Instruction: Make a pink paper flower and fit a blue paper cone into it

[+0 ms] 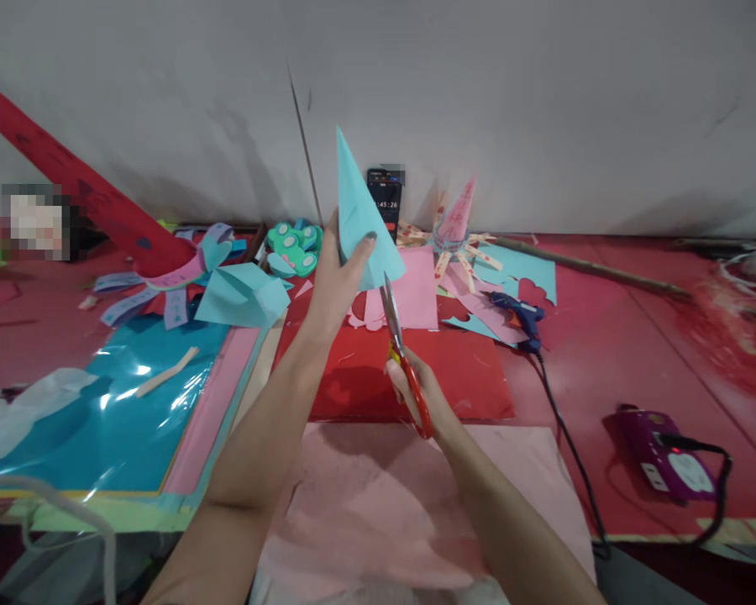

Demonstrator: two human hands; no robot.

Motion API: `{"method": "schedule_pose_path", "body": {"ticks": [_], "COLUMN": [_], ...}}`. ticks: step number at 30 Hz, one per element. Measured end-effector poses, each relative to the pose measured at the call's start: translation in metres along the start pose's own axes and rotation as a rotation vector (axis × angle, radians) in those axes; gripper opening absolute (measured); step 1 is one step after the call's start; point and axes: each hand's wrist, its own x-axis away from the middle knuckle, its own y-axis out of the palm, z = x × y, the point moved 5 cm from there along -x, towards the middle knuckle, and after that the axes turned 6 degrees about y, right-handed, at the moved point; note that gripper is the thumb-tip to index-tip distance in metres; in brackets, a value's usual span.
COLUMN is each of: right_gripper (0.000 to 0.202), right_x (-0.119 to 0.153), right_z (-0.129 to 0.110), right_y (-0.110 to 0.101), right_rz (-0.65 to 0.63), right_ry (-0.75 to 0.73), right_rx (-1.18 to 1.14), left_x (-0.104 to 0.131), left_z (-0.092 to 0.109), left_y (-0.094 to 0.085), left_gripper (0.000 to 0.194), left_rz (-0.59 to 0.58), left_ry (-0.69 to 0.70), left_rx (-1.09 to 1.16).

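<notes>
My left hand (pixel 346 260) grips a light blue paper cone (pixel 360 214), its point up, with the thumb across the front and the other fingers mostly hidden behind. In my right hand (pixel 416 391) is a pair of scissors (pixel 394 323) with orange-red handles. Their blades point upward, and the tips are at the cone's lower right edge; whether they touch the paper I cannot tell. Behind the cone a phone (pixel 384 197) showing a timer leans against the wall. Below the hands lie a red sheet (pixel 409 370) and a pink sheet (pixel 416 281).
A glue gun (pixel 520 315) lies at right, its cord running to a purple power strip (pixel 664 458). A pink cone with paper strips (pixel 457 223) stands behind. At left are a tall red cone (pixel 132 223), folded blue paper (pixel 243 294) and a blue plastic-covered pack (pixel 113 428).
</notes>
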Motion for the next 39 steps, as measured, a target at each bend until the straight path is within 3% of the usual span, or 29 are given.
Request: {"method": "schedule_pose_path", "body": {"ticks": [13,28,39], "right_gripper": [0.043,0.044,0.046], "right_x": [0.001,0.000,0.002], "right_z": [-0.002,0.003,-0.001], "right_y": [-0.005,-0.005,-0.005], "right_rz": [0.053,0.074,0.093], "right_ry": [-0.016,-0.003,0.017], "right_rx": [-0.024,-0.040,-0.018], "left_x": [0.002,0.005,0.005], "left_z": [-0.005,-0.005,-0.002], "left_y": [0.008,0.010,0.013], "left_gripper": [0.052,0.053,0.043], "left_rz": [-0.092,-0.126,-0.137], "left_ry": [-0.124,-0.135,-0.163], "left_rx": [0.067,0.085,0.094]}}
